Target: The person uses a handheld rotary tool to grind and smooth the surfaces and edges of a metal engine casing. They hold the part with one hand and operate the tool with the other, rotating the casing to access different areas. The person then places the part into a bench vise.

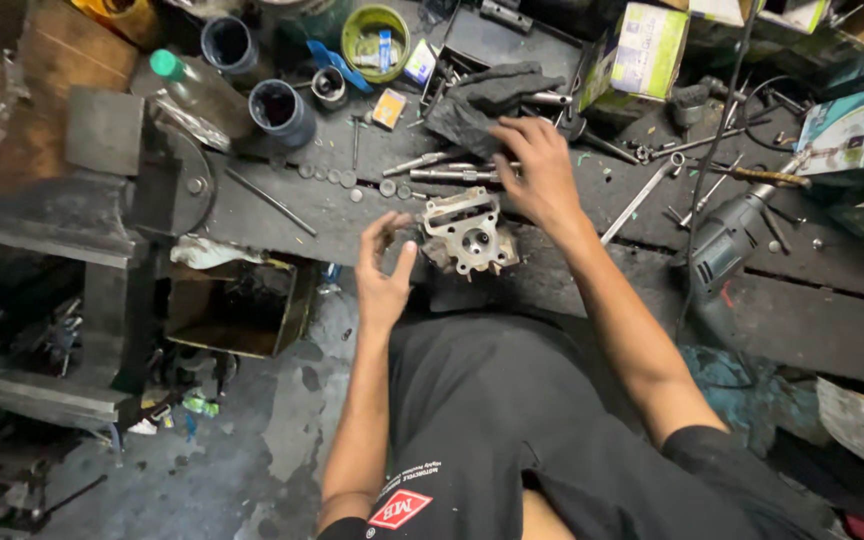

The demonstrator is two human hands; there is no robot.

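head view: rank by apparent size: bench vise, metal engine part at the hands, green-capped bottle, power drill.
1. Bench vise, clearly largest.
2. Power drill and green-capped bottle: look alike, so unranked.
3. Metal engine part, between the left hand and right hand; smallest.

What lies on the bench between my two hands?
In the head view, a metal cylinder head sits between the left hand and the right hand; the left hand is beside it.

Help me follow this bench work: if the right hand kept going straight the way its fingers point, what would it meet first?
Probably the dark rag: the right hand points up and left across the metal rods, and its fingertips already lie at the rag's lower edge. Depth is hard to judge.
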